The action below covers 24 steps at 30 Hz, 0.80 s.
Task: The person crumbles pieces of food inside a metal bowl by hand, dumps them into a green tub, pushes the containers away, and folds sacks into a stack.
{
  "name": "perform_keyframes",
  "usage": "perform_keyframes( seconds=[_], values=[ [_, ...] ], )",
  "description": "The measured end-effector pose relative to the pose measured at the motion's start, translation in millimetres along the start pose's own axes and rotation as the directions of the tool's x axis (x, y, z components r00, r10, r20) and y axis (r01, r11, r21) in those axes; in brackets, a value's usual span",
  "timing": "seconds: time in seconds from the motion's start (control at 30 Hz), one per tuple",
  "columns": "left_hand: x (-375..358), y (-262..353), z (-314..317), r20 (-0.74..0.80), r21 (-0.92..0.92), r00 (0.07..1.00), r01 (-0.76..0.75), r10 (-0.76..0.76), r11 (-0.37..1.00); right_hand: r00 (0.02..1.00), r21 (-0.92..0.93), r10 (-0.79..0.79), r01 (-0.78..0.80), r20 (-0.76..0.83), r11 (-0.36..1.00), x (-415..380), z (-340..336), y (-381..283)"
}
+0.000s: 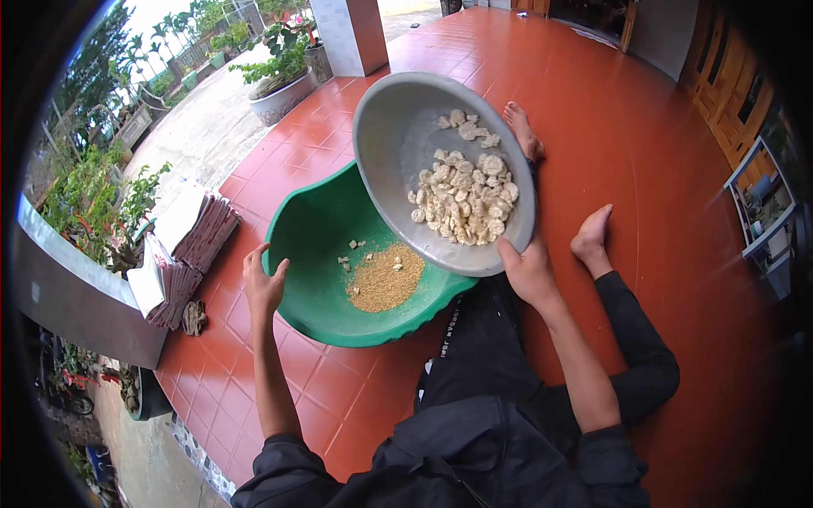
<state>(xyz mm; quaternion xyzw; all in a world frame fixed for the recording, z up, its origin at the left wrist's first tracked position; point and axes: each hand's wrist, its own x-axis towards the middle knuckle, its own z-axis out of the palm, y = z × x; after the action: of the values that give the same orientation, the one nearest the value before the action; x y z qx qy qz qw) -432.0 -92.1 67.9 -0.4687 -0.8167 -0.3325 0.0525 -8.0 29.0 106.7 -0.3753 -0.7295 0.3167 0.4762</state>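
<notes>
My right hand [530,269] grips the near rim of a grey basin [381,127], thumb on the inside. The basin is tilted to the left, over the edge of a green tub [301,220]. A heap of pale, dried-looking chunks [466,196] lies in the lower part of the basin, and a smaller cluster sits higher up. In the green tub is a patch of small yellowish-brown grains [385,278], with a few pale crumbs on and beside it. My left hand [264,281] is beside the tub's left rim, fingers and thumb apart, holding nothing.
I sit on a red tiled floor [627,279], with my bare feet [593,233] beyond the basin. Stacked folded sacks [182,262] stand at the left by a low wall [85,288]. A pillar [350,34] and potted plants [284,76] are farther back.
</notes>
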Motion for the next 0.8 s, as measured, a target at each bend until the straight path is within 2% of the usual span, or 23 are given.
perform_keyframes(
  seconds=[0.07,0.1,0.17,0.2,0.27,0.3,0.37,0.4,0.47,0.5,0.57,0.67,0.8],
  values=[
    [-17.9,-19.3,2.0,-0.129,-0.012,0.990,0.063,-0.064,0.998,0.967,-0.151,-0.256,0.251,-0.015,0.956,10.1,23.8,-9.8],
    [-27.5,-36.1,12.1,-0.125,-0.006,0.991,0.056,-0.056,0.998,0.971,-0.182,-0.236,0.237,0.028,0.954,10.3,31.5,-9.3],
    [-43.7,-68.7,31.8,-0.130,-0.341,0.927,0.292,-0.352,0.894,0.974,-0.185,-0.199,0.216,0.107,0.959,8.3,42.9,-6.0],
    [-55.2,-41.9,22.1,0.079,-0.520,0.839,0.495,-0.538,0.696,0.974,-0.181,-0.198,0.216,0.111,0.959,7.7,46.5,-2.3],
    [-72.8,-0.7,6.0,0.365,-0.620,0.674,0.691,-0.642,0.372,0.926,-0.251,-0.354,0.377,0.133,0.891,9.2,51.2,7.4],
    [-76.1,-10.2,12.8,0.364,-0.620,0.666,0.695,-0.651,0.365,0.899,-0.294,-0.426,0.436,0.103,0.850,11.7,52.6,10.7],
    [-82.1,-31.5,33.7,0.682,-0.688,0.643,0.725,-0.347,-0.008,0.894,-0.275,-0.440,0.444,0.080,0.853,16.5,49.7,4.7],
    [-83.2,-28.0,34.2,0.681,-0.690,0.642,0.724,-0.351,-0.015,0.890,-0.263,-0.454,0.449,0.043,0.854,18.8,47.0,-0.1],
    [-80.1,-16.2,41.5,0.707,-0.670,0.570,0.729,-0.419,-0.139,0.885,-0.280,-0.464,0.454,0.032,0.846,23.7,41.8,-8.0],
    [-78.3,-5.5,38.0,0.698,-0.672,0.557,0.727,-0.450,-0.142,0.871,-0.285,-0.492,0.471,-0.003,0.835,25.7,40.1,-10.4],
    [-77.9,-25.5,54.4,0.671,-0.702,0.580,0.698,-0.463,-0.143,0.864,-0.296,-0.501,0.468,-0.045,0.833,25.9,38.3,-9.2],
    [-76.5,-20.4,55.6,0.642,-0.733,0.593,0.660,-0.487,-0.164,0.877,-0.242,-0.476,0.448,-0.067,0.860,20.4,39.5,-6.7],
    [-75.5,-15.3,64.3,0.606,-0.770,0.618,0.613,-0.502,-0.176,0.884,-0.265,-0.463,0.431,-0.070,0.863,19.2,38.8,-4.0]
  ],
)
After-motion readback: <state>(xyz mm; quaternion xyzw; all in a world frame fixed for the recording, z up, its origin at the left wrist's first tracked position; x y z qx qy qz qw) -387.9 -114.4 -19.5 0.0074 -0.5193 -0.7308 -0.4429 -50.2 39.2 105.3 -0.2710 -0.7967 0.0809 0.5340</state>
